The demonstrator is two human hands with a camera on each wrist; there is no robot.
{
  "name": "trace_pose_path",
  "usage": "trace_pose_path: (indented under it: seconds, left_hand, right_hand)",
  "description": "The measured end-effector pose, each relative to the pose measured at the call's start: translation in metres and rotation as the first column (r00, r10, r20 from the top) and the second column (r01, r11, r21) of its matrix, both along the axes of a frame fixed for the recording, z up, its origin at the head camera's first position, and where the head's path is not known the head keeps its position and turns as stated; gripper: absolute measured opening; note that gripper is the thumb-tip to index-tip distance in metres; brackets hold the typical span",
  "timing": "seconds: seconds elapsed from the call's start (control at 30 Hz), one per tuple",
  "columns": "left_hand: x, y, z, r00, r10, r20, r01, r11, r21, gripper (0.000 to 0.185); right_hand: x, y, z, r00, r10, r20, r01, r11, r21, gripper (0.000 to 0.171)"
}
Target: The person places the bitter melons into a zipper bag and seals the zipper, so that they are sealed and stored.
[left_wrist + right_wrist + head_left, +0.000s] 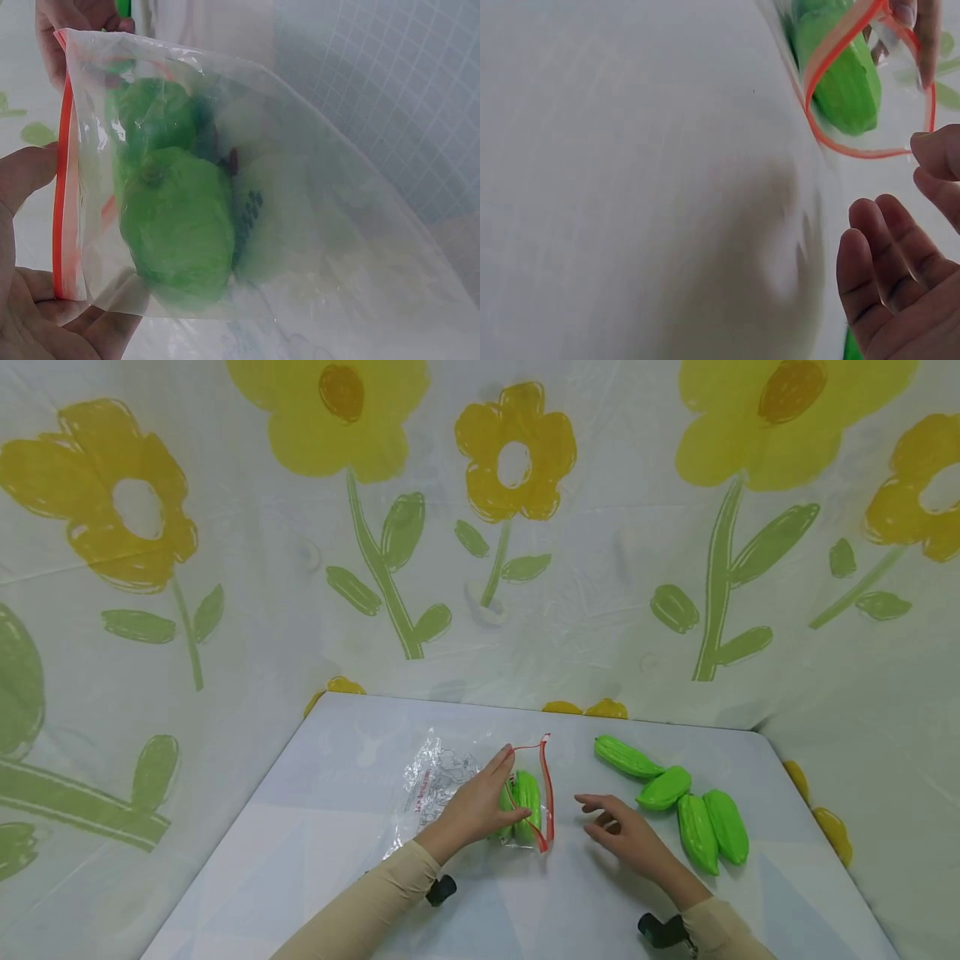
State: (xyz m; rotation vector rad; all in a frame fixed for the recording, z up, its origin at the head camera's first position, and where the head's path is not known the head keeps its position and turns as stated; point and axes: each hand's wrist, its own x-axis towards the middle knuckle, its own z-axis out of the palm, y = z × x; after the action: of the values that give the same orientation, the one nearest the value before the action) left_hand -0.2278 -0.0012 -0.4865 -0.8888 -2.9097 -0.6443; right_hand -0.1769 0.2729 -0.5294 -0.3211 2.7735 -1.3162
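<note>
A clear zip bag (417,793) with a red zip edge (550,789) lies on the table. Inside it, bright green ridged vegetables (529,797) show through the plastic, and at least two are visible in the left wrist view (180,225). My left hand (476,803) holds the bag at its mouth, thumb and fingers at the red rim, which gapes in the right wrist view. To the right of the mouth my right hand (630,839) hovers with fingers loosely bent and nothing in them. Several more green vegetables (697,835) lie beyond it on the right.
The white table (337,727) ends at a flower-printed curtain (592,568) behind and at the sides. Dark wrist camera mounts (663,931) sit below both wrists.
</note>
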Motion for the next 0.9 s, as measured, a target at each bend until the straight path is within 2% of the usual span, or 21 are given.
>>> trace_pose_path:
  seconds: [0.27, 0.4, 0.6, 0.9]
  left_hand:
    - [0.0, -0.002, -0.001, 1.0, -0.004, 0.003, 0.004, 1.0, 0.0, 0.096]
    - [0.0, -0.002, -0.002, 1.0, -0.01, -0.005, 0.01, 1.0, 0.003, 0.095]
    - [-0.001, 0.0, -0.002, 1.0, -0.01, 0.0, 0.01, 1.0, 0.0, 0.096]
    - [-0.001, 0.0, -0.004, 1.0, -0.004, 0.016, 0.004, 1.0, -0.005, 0.096]
  right_hand:
    - [0.009, 0.012, 0.002, 1.0, -0.014, -0.02, 0.014, 1.0, 0.001, 0.044]
    - [0.013, 0.022, 0.002, 0.997, -0.014, -0.074, 0.016, 1.0, 0.015, 0.044]
    - [0.019, 0.041, 0.005, 0.991, 0.004, -0.135, -0.006, 1.0, -0.016, 0.044]
    - [0.03, 0.068, 0.011, 0.977, -0.066, -0.202, 0.071, 0.997, 0.021, 0.043]
